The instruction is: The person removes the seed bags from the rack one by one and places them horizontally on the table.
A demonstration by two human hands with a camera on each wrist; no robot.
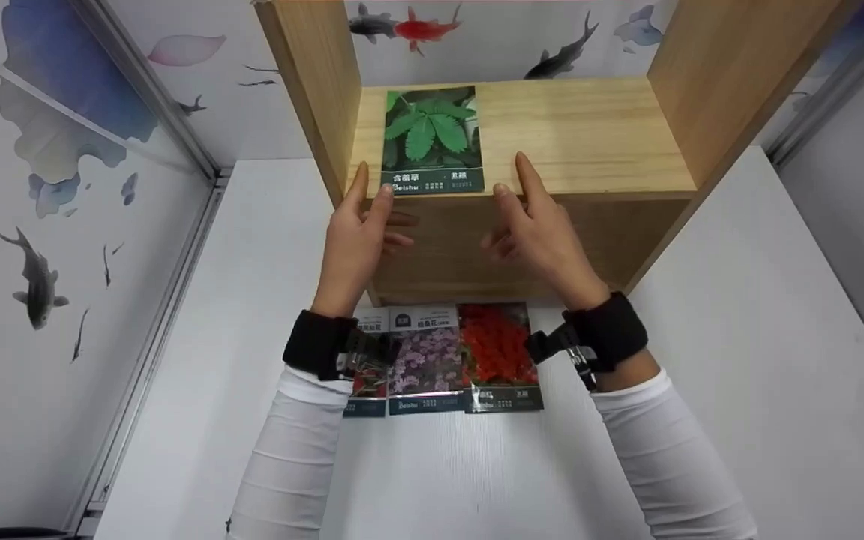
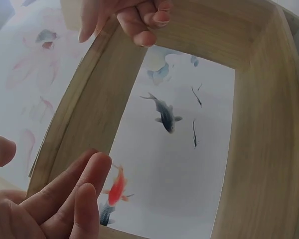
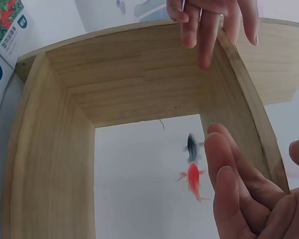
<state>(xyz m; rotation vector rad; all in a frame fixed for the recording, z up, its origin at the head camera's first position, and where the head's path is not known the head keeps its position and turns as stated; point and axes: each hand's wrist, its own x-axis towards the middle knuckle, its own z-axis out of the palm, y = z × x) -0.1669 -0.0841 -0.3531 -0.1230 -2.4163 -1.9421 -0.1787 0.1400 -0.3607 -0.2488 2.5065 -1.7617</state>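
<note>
A seed packet [image 1: 432,142] with green leaves on its front lies face up on the left part of a wooden shelf [image 1: 582,142]. My left hand [image 1: 353,244] is at the shelf's front edge, its thumb tip at the packet's lower left corner and the index finger beside it; I cannot tell whether they touch. To the packet's right, my right hand [image 1: 544,232] has its index finger over the board and its thumb near the edge. Both wrist views show relaxed, loosely bent fingers of the left hand [image 2: 50,214] and right hand [image 3: 249,194] before the lower compartment, holding nothing.
On the white table [image 1: 447,480] below the shelf lie a purple-flowered packet [image 1: 426,364], a red-flowered packet [image 1: 496,349] and another packet [image 1: 368,386] partly hidden by the left wrist strap. Side boards [image 1: 739,97] rise around the shelf. Fish-patterned white panels [image 1: 42,420] stand around.
</note>
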